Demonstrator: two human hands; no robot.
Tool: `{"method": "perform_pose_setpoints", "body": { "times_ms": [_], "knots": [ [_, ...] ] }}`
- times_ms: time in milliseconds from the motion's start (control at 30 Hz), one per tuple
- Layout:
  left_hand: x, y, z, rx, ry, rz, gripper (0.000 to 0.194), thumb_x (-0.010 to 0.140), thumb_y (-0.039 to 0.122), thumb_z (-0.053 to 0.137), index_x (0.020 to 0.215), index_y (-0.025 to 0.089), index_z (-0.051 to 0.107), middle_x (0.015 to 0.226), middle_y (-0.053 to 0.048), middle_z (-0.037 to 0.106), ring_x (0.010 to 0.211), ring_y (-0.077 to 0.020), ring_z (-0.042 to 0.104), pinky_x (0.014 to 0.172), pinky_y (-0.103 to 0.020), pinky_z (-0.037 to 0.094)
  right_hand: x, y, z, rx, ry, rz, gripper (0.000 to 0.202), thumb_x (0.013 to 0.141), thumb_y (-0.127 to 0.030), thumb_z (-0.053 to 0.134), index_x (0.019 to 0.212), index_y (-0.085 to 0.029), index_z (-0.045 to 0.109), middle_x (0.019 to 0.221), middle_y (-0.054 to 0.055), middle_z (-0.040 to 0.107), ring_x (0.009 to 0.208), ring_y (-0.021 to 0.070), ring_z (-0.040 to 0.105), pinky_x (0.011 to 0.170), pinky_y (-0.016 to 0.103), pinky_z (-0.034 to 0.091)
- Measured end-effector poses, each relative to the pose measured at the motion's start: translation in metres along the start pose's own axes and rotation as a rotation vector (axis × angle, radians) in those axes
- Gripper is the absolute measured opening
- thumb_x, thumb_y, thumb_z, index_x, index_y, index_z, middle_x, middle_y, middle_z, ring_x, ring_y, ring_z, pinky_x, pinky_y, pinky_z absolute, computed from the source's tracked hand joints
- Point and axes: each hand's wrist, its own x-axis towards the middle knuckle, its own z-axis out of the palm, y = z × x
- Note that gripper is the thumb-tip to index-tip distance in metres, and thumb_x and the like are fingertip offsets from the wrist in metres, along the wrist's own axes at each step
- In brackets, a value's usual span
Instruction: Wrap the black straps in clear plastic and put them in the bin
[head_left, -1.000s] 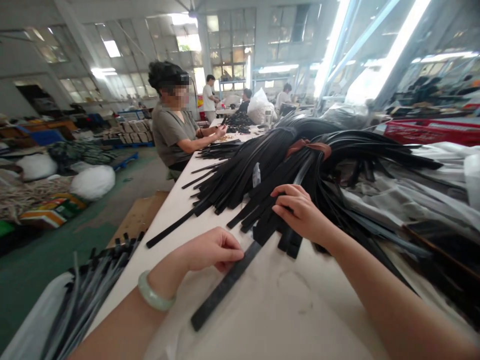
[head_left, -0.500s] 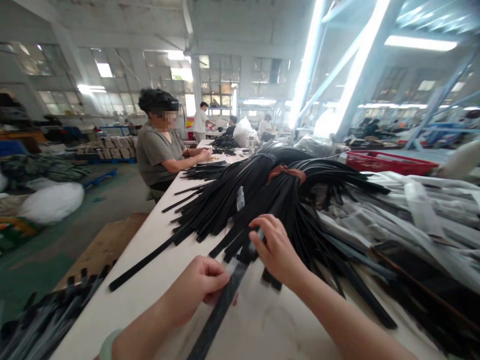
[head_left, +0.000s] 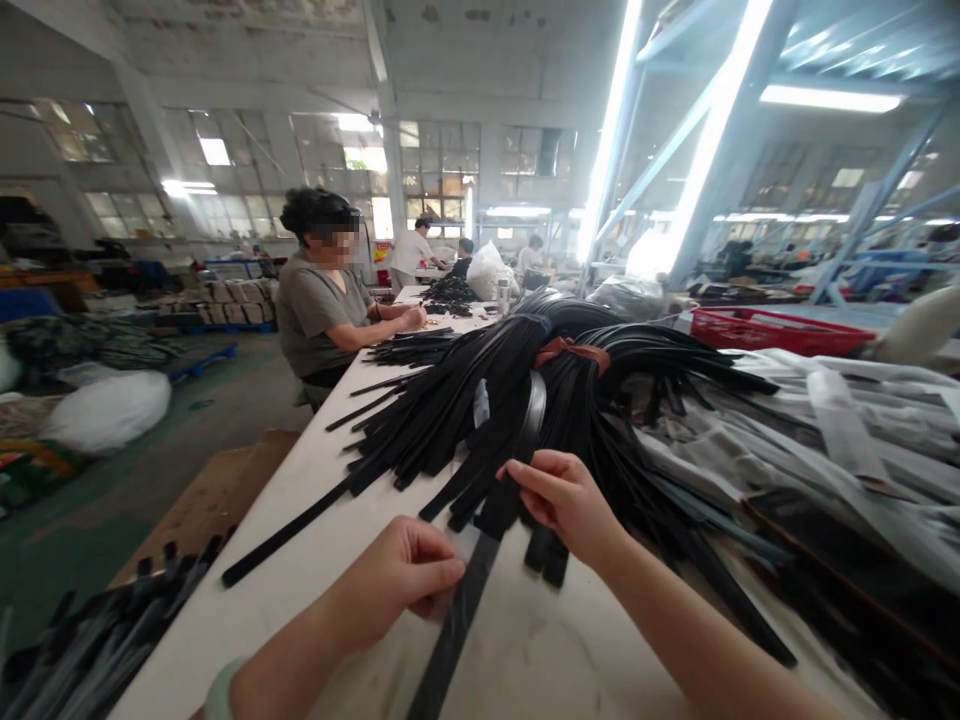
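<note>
A long black strap [head_left: 498, 510] runs toward me over the white table, its near part inside a clear plastic sleeve [head_left: 466, 605]. My left hand [head_left: 397, 575] is closed, thumb and fingers pinching the sleeve's left edge near its mouth. Farther up the strap, my right hand [head_left: 570, 500] is closed too, with thumb and forefinger pinching the strap above the sleeve. Beyond it the strap curves up shiny toward a big bundle of black straps [head_left: 420, 420], and a brown tie [head_left: 574, 352] binds another bundle on the right.
White plastic sleeves [head_left: 862, 430] are heaped at the right, near a red basket [head_left: 780, 330]. Sleeved straps [head_left: 112, 640] lie low on the left beside cardboard [head_left: 210, 500]. A co-worker [head_left: 322, 300] sits at the left side of the table [head_left: 300, 530].
My right hand's fingers, curved loosely over the strap before, have closed into a pinch on it. The left hand has shifted slightly right, still at the sleeve.
</note>
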Motion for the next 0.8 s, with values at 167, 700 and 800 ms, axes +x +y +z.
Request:
{"method": "perform_pose_setpoints", "body": {
  "times_ms": [167,700,800],
  "knots": [
    [0.002,-0.002,-0.002,-0.097,0.046,0.033,0.034,0.066,0.044,0.076,0.066,0.011,0.067,0.055,-0.002,0.063,0.046,-0.0083,0.05,0.045,-0.019,0.034,-0.012,0.007,0.011,-0.093,-0.354,0.101,0.036,0.073,-0.047,0.072,0.063,-0.012,0.064,0.046,-0.003,0.05,0.036,0.0045,0.036,0.035,0.019,0.021],
    [0.001,0.004,0.001,0.04,0.008,0.003,0.029,0.068,0.038,0.071,0.058,0.011,0.066,0.048,0.0,0.057,0.044,-0.0074,0.045,0.045,-0.02,0.029,0.003,0.009,0.005,0.278,0.046,0.075,0.033,0.071,-0.045,0.074,0.078,-0.017,0.058,0.042,-0.009,0.041,0.032,0.0023,0.027,0.033,0.015,0.013],
    [0.002,0.003,0.001,0.008,0.022,0.008,0.031,0.069,0.041,0.07,0.062,0.01,0.068,0.053,-0.004,0.063,0.045,-0.0089,0.046,0.047,-0.021,0.029,-0.001,0.008,0.012,0.088,0.035,-0.003,0.036,0.071,-0.05,0.072,0.077,-0.017,0.058,0.043,-0.008,0.043,0.032,0.0039,0.033,0.031,0.016,0.018]
  ]
}}
